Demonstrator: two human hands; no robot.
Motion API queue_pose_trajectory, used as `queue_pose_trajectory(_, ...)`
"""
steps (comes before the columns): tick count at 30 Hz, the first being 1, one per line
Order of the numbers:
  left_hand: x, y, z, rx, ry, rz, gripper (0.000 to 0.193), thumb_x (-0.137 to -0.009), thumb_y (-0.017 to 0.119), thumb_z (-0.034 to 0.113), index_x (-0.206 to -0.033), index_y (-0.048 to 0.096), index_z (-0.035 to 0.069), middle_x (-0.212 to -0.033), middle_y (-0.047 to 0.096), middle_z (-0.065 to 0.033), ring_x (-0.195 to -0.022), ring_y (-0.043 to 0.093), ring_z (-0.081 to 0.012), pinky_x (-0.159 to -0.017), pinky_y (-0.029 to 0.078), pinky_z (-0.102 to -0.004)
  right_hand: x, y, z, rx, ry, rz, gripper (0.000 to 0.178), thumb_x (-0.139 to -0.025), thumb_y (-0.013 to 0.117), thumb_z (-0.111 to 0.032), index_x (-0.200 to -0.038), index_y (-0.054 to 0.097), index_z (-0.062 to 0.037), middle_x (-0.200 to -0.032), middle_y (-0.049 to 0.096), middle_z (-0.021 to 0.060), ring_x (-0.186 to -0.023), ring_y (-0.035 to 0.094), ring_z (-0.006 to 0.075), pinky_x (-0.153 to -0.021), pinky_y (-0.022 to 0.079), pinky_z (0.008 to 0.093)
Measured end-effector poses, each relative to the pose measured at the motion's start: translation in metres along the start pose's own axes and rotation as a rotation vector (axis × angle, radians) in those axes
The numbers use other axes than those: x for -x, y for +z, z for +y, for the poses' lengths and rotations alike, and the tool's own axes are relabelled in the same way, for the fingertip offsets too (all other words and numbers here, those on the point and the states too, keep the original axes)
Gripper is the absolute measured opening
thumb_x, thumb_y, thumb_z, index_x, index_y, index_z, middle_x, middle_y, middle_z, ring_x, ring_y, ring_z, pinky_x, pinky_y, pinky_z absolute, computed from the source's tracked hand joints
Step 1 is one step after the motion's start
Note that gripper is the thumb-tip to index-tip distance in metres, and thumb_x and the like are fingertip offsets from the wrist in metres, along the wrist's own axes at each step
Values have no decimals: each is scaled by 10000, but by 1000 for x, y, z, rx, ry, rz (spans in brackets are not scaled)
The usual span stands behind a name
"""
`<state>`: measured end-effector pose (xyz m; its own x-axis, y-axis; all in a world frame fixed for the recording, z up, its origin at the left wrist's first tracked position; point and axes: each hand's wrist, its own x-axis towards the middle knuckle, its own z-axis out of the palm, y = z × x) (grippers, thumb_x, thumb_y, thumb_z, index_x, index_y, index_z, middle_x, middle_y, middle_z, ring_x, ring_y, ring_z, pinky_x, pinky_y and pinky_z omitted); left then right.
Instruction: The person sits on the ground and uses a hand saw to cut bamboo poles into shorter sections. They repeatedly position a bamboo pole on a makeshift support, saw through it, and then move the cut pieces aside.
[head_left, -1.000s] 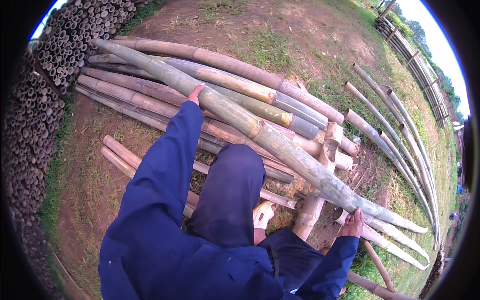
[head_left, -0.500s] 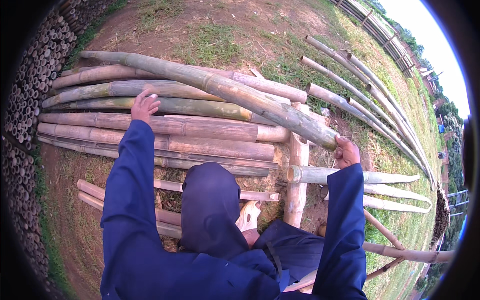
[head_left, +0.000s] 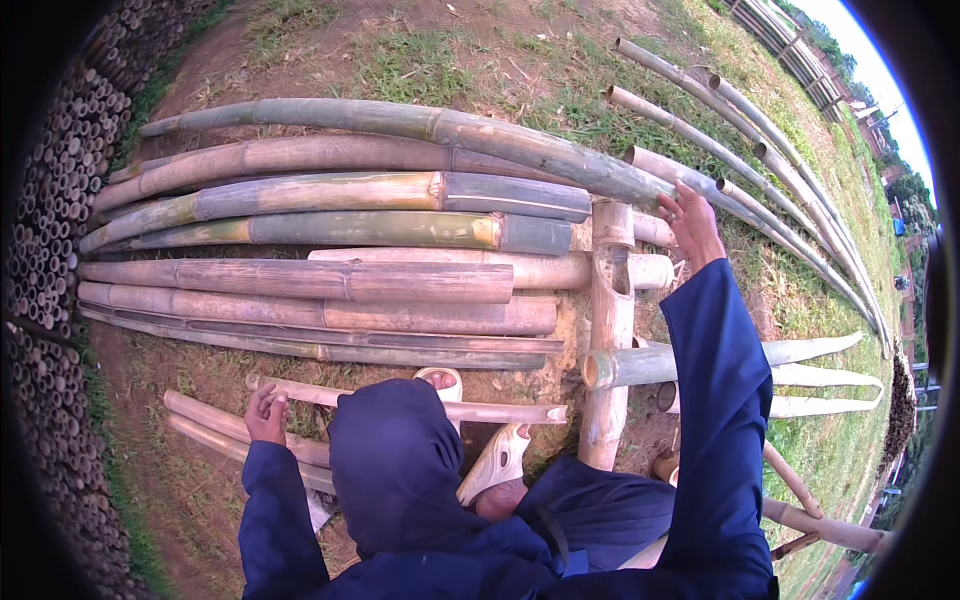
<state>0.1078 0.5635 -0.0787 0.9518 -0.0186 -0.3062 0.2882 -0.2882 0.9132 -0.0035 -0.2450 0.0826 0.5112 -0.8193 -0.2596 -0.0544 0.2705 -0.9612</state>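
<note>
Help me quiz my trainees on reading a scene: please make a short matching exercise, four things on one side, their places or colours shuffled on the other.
Things:
1. Right hand
2. Left hand
3. Shoes
4. Bamboo stack

Places or colours:
A. Cream-coloured
B. Along the picture's left edge
C. At the right end of the top pole
D. By the left end of the strip

Pairs: 1-C, 2-D, 3-A, 4-B
</note>
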Motion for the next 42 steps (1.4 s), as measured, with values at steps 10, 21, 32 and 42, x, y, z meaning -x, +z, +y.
queue_pose_trajectory(10, 16, 114, 47, 28, 89, -353, 436, -974, 680, 56, -1387, 556, -10, -1121, 728, -113, -919, 672, -116, -834, 554, -256, 144, 148, 138, 824, 31, -344, 575, -922, 775, -428, -1172, 705, 85, -1002, 757, 149, -872, 708, 207, -776, 557, 345)
queue_pose_trajectory(21, -9, 86, 43, 185, 65, -21, 398, -969, 693, 114, -1323, 580, -28, -1049, 731, -143, -843, 711, -173, -745, 576, -269, 176, 174, 198, 378, 183, -124, 339, -909, 797, -296, -949, 744, 36, -893, 719, 87, -846, 610, 172, -814, 476, 348)
queue_pose_trajectory(32, -111, 76, 85, 835, -342, 205, 1198, -827, 701, 735, -1572, 252, -89, -1500, 473, -284, -1285, 572, -384, -1074, 476, -451, 202, 64, 64, 224, -28, -146, 292, -948, 783, -312, -942, 760, -20, -669, 562, -87, -505, 360, 6, -476, 227, 213)
queue_pose_trajectory(42, -68, 148, 96, 897, -256, 108, 649, -812, 827, 376, -1315, 562, 62, -1228, 621, -118, -1116, 600, -274, -1017, 466, -438, 249, -167, 36, 241, -18, 133, 215, -1005, 721, -346, -948, 681, -143, -661, 568, -51, -497, 487, 38, -444, 336, 196)
